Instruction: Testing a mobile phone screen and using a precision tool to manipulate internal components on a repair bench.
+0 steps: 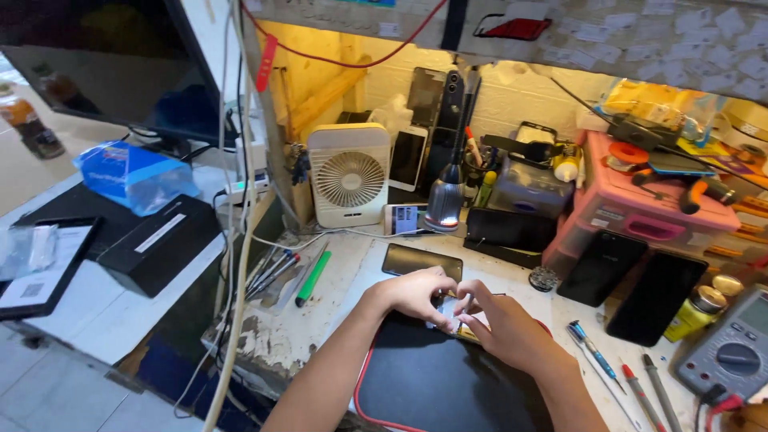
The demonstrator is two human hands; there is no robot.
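**Both hands pinched on small device at mat's far edge**

Left hand (418, 292) and right hand (498, 324) meet over a small flat device (450, 318), likely a phone or phone part; mostly hidden under fingers, only a pale sliver and a yellowish edge show. Both grips closed on it: left fingers curl over the top from the near-left side, right fingers (470, 294) press in from the right, fingertips of the two hands nearly touching.

Device sits on the far edge of a black mat with red trim (416, 376), on the counter (336, 280).

Doing it well, as a judgement: keep the piece flat on the mat, one hand bracing while the other works the edge; light even pressure, no twisting, since thin parts flex and crack. Keep small bits over the mat so nothing rolls off.

Pose: both forearms come in from bottom of frame, converging in a V; wrists low, close to the mat, hands palm-down and arched.

Around: dark phone (422, 260) lying flat just beyond the hands; white desk fan (350, 176) further back; green marker (313, 278) to the left; screwdrivers (594, 352) to the right; multimeter (732, 348) at the far right edge.
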